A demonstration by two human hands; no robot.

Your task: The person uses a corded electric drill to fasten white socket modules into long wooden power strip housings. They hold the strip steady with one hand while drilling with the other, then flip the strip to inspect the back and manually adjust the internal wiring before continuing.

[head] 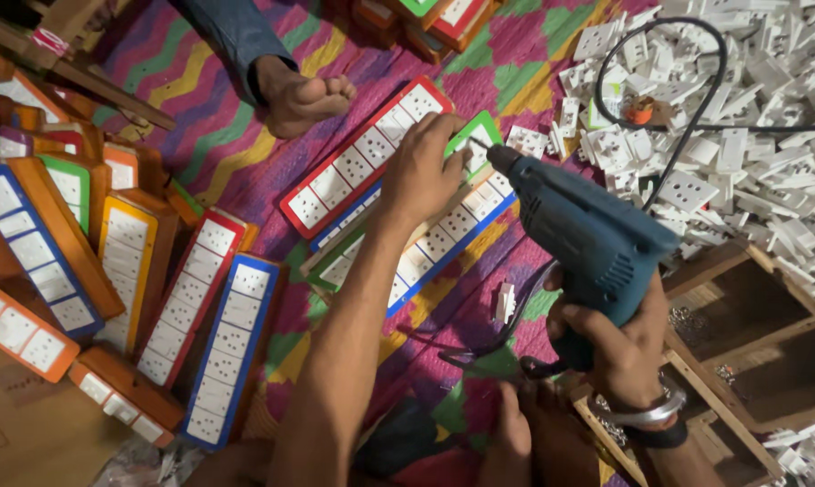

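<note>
My right hand (610,338) grips a blue electric drill (581,236) by its handle, its bit pointing up-left at a green-edged switch board (482,135). My left hand (423,169) presses flat on the stack of boards there, between a red-edged board (335,171) and a blue-edged board (448,242). The drill's black cord (669,99) loops up over the pile at the right.
Several colour-edged socket boards (200,298) lie in rows at the left on a zigzag mat (507,72). A heap of white socket parts (750,117) fills the right. A wooden tray (750,334) sits lower right. Another person's bare foot (304,99) rests at the top.
</note>
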